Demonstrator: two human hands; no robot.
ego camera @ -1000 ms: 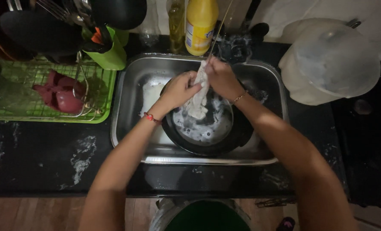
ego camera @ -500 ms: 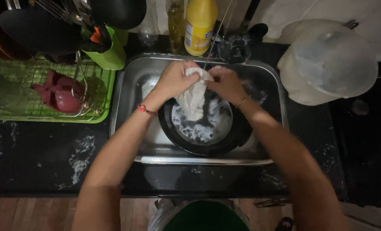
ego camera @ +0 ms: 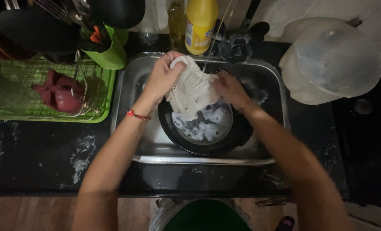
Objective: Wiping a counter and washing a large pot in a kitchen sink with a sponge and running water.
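Observation:
A white mesh cloth (ego camera: pixel 191 89) is stretched between both hands above a black pan (ego camera: pixel 207 128) that sits in the steel sink (ego camera: pixel 150 141). My left hand (ego camera: pixel 162 77) grips the cloth's upper left corner; a red bracelet circles that wrist. My right hand (ego camera: pixel 229 87) holds the cloth's right side. Soapy foam covers the pan's bottom. A thin stream of water falls from above onto the cloth.
A green dish rack (ego camera: pixel 49 100) with a dark red item stands left of the sink, a green utensil cup (ego camera: pixel 109 53) behind it. A yellow bottle (ego camera: pixel 201 23) stands at the back. Pale upturned bowls (ego camera: pixel 331 60) lie right. Black counter surrounds the sink.
The cloth was bunched and twisted between my hands over the pan; now it is spread wider, with my hands pulled apart and lifted toward the sink's back.

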